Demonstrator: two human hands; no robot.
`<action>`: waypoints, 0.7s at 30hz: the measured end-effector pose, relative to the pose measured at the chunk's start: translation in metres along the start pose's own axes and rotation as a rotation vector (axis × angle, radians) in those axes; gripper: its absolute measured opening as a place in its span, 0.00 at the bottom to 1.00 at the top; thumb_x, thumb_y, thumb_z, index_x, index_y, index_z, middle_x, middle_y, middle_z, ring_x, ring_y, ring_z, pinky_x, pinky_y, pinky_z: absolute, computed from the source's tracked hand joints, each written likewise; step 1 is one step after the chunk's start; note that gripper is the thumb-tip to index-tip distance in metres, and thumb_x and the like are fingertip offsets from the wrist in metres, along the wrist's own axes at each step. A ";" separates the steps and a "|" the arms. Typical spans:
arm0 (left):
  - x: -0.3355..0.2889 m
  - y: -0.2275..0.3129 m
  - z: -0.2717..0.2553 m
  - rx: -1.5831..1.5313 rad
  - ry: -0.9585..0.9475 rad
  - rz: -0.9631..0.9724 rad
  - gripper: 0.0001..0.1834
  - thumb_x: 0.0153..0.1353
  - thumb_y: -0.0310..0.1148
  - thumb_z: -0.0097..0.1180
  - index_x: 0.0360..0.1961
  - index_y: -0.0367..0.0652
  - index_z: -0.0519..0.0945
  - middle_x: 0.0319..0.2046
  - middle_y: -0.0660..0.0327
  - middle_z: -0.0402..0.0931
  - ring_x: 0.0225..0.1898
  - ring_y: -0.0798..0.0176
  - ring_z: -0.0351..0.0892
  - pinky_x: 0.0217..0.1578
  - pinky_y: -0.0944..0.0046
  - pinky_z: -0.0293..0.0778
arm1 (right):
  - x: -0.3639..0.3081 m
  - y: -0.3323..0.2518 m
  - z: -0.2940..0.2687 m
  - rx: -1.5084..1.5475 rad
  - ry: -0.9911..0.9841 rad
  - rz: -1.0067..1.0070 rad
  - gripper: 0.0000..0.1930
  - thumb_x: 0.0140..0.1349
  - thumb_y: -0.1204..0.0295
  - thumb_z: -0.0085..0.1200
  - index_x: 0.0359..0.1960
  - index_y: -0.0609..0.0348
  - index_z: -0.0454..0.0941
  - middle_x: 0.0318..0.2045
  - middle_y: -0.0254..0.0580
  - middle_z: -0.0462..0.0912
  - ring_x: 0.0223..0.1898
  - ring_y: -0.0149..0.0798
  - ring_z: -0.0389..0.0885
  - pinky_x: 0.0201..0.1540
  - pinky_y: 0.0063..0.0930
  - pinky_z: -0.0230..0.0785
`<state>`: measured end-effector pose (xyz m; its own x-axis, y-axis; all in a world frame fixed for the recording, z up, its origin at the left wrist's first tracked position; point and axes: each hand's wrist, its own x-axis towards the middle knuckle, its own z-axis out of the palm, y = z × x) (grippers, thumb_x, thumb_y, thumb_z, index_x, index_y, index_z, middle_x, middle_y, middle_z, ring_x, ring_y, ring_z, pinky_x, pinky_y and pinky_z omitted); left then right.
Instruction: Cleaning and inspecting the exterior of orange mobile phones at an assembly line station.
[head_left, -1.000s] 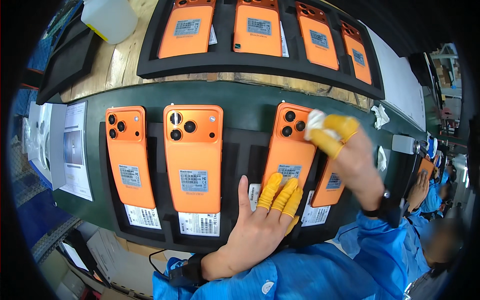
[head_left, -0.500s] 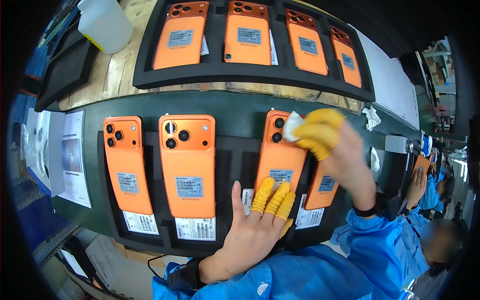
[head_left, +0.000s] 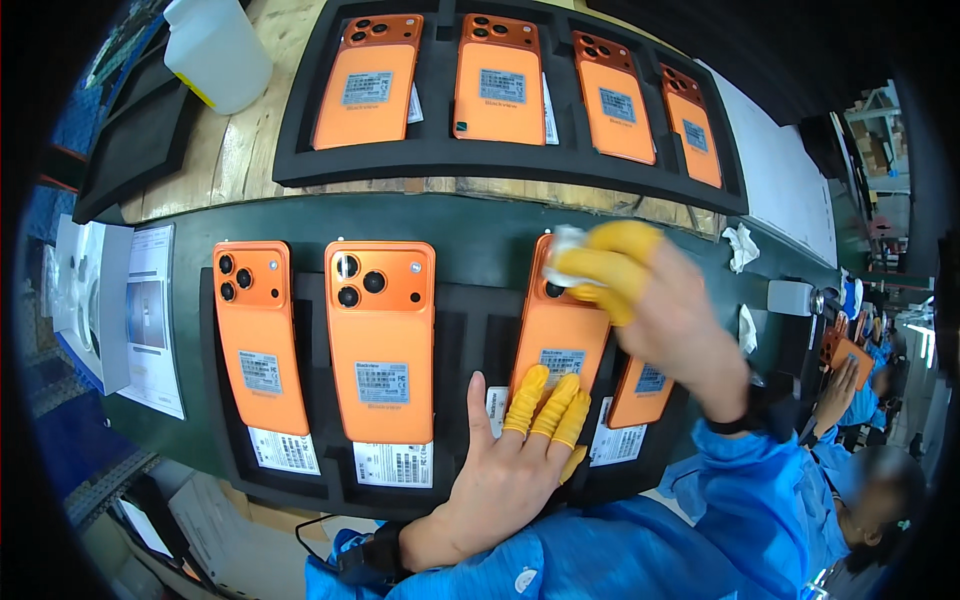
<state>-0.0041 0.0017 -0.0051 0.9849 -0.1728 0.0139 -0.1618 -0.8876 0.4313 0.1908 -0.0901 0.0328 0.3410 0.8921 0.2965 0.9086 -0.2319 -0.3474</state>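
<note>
My right hand [head_left: 665, 300], with yellow finger cots, pinches a crumpled white wipe [head_left: 567, 250] against the camera area of an orange smartphone [head_left: 562, 330]. That area is partly hidden behind the wipe and fingers. My left hand [head_left: 503, 470], also in yellow finger cots, rests its outstretched fingers on the phone's lower back, thumb pointing up beside it. The phone lies back-up on a black foam tray [head_left: 465, 350]. Two more orange phones lie to the left, a near one [head_left: 380, 335] and a farther one [head_left: 255, 340]; another phone [head_left: 640, 395] sits under my right forearm.
Behind, a second black foam tray [head_left: 420, 172] holds several orange phones. A white plastic bottle [head_left: 218, 60] stands at the far left, above an open white box [head_left: 95, 300] and printed sheet. Crumpled wipes [head_left: 740, 248] lie on the right; a co-worker's hand [head_left: 836, 395] holds an orange phone there.
My right hand and the wipe have moved a little left across the phone's camera area, covering more of the lenses. My left hand stays on the phone's lower part. The view has shifted slightly.
</note>
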 end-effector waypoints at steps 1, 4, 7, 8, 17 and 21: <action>-0.001 -0.001 0.000 0.005 -0.002 -0.004 0.28 0.56 0.46 0.56 0.56 0.46 0.74 0.35 0.62 0.79 0.44 0.60 0.80 0.58 0.21 0.33 | 0.007 -0.002 0.018 0.028 0.014 0.021 0.21 0.41 0.85 0.56 0.41 0.60 0.77 0.37 0.46 0.75 0.38 0.47 0.74 0.42 0.35 0.70; 0.000 -0.002 0.001 -0.036 -0.002 -0.013 0.28 0.56 0.46 0.56 0.56 0.46 0.74 0.36 0.61 0.79 0.45 0.60 0.80 0.58 0.21 0.33 | 0.008 0.001 0.030 -0.025 0.103 0.105 0.22 0.38 0.86 0.55 0.41 0.60 0.77 0.36 0.46 0.75 0.37 0.47 0.75 0.41 0.35 0.71; 0.002 -0.002 0.001 -0.065 -0.003 -0.012 0.27 0.56 0.46 0.56 0.55 0.45 0.74 0.38 0.60 0.80 0.46 0.59 0.80 0.58 0.21 0.33 | -0.004 0.004 0.031 -0.056 0.162 0.187 0.24 0.35 0.87 0.54 0.41 0.61 0.78 0.35 0.45 0.75 0.35 0.48 0.75 0.40 0.35 0.72; 0.003 -0.003 0.001 -0.036 0.040 -0.004 0.27 0.56 0.46 0.56 0.55 0.44 0.74 0.39 0.59 0.80 0.46 0.59 0.80 0.58 0.21 0.33 | -0.007 0.004 0.032 -0.071 0.196 0.219 0.25 0.34 0.88 0.53 0.41 0.61 0.79 0.34 0.46 0.75 0.34 0.49 0.76 0.40 0.34 0.72; 0.002 -0.001 -0.003 -0.021 0.008 -0.026 0.28 0.55 0.46 0.58 0.55 0.44 0.74 0.42 0.58 0.80 0.48 0.59 0.79 0.59 0.22 0.36 | -0.032 0.008 0.009 -0.251 0.103 0.273 0.24 0.36 0.89 0.52 0.40 0.61 0.79 0.35 0.45 0.76 0.38 0.50 0.76 0.41 0.37 0.72; 0.003 0.001 -0.006 0.002 0.027 -0.029 0.28 0.53 0.45 0.60 0.54 0.43 0.75 0.45 0.58 0.79 0.49 0.60 0.78 0.59 0.22 0.36 | -0.058 0.020 -0.026 -0.296 0.141 0.350 0.21 0.37 0.89 0.52 0.37 0.59 0.79 0.35 0.46 0.76 0.38 0.49 0.77 0.41 0.37 0.72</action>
<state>-0.0012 0.0026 0.0011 0.9904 -0.1357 0.0262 -0.1337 -0.8931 0.4296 0.1957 -0.1564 0.0321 0.6494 0.6843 0.3317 0.7561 -0.6275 -0.1857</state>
